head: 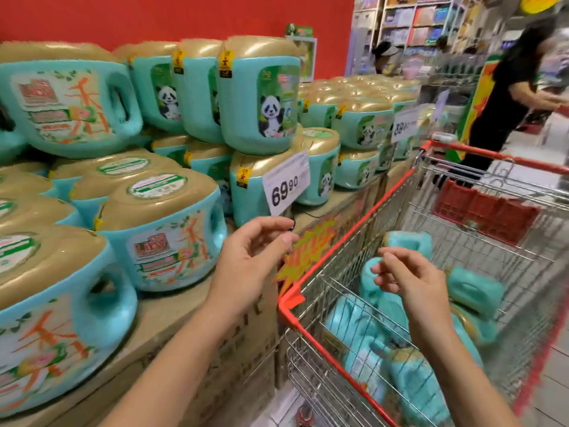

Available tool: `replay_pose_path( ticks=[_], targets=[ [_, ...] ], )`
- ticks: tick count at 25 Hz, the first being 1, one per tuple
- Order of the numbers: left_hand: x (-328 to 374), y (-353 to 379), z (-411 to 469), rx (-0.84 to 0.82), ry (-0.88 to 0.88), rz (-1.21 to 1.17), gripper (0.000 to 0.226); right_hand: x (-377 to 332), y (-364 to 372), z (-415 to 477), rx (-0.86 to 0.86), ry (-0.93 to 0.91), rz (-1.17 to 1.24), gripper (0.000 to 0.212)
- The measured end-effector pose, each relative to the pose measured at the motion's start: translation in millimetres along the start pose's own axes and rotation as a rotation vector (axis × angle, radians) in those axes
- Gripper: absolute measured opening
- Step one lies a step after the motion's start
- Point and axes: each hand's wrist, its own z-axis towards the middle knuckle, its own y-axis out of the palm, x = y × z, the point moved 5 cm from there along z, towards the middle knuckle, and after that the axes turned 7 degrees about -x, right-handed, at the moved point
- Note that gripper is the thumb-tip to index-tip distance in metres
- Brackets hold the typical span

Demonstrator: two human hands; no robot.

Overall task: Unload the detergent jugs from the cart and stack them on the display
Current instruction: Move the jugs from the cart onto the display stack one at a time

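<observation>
Several teal detergent jugs (363, 328) with gold tops lie in the wire cart (308, 318) at lower right. More teal jugs (160, 229) are stacked in layers on the cardboard display (172, 306) at left. My left hand (249, 260) hovers empty at the display's edge, fingers loosely curled and apart, just below a 69.90 price tag (286, 183). My right hand (406, 278) is over the cart, above the jugs, fingers apart and holding nothing.
The cart has a red rim and a red child seat flap (483, 211). A person in black (505, 97) stands beyond the cart at right. A red wall backs the display; a second price tag (405, 124) stands farther along. Shelves fill the far background.
</observation>
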Motion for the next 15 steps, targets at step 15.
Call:
replay_pose_path(
  ticks=[15],
  targets=[
    [-257,248,138,-0.246,-0.667,-0.081,0.013,222,-270,110,0.559,0.462,-0.377,0.010]
  ],
)
